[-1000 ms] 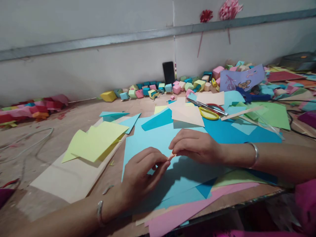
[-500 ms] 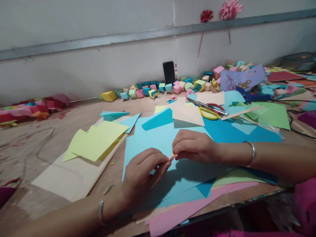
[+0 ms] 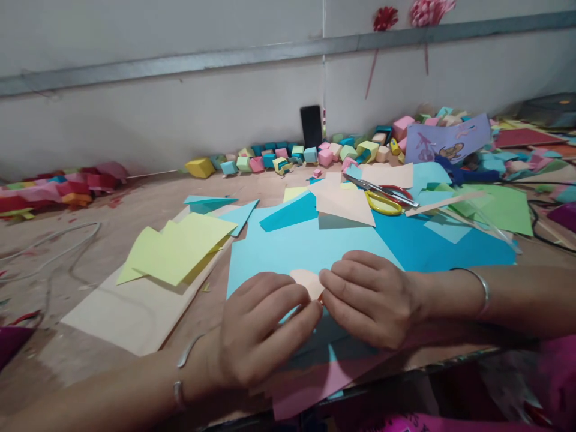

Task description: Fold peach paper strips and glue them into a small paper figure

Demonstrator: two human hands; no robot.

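A small peach paper piece [image 3: 308, 282] is pinched between my two hands, above a large light blue sheet [image 3: 270, 253]. My left hand [image 3: 270, 324] grips its left side with thumb and fingers pressed together. On the right side, my right hand [image 3: 371, 297] has its fingertips closed on the same piece. The fingertips of both hands nearly meet and cover its lower edge. Just beyond the hands lies a larger peach sheet [image 3: 344, 207], with scissors with a yellow and a red handle [image 3: 382, 195] beside it.
Yellow sheets [image 3: 180, 246] lie on a pale sheet [image 3: 121, 312] at the left. Small coloured paper cubes [image 3: 269, 160] line the wall, near an upright black phone [image 3: 311, 126]. A green sheet [image 3: 504, 207] and cables are at the right.
The peach piece now shows a broader face between the fingers. My right hand has moved down and nearer, and my left hand has turned slightly. The camera view has shifted a little.
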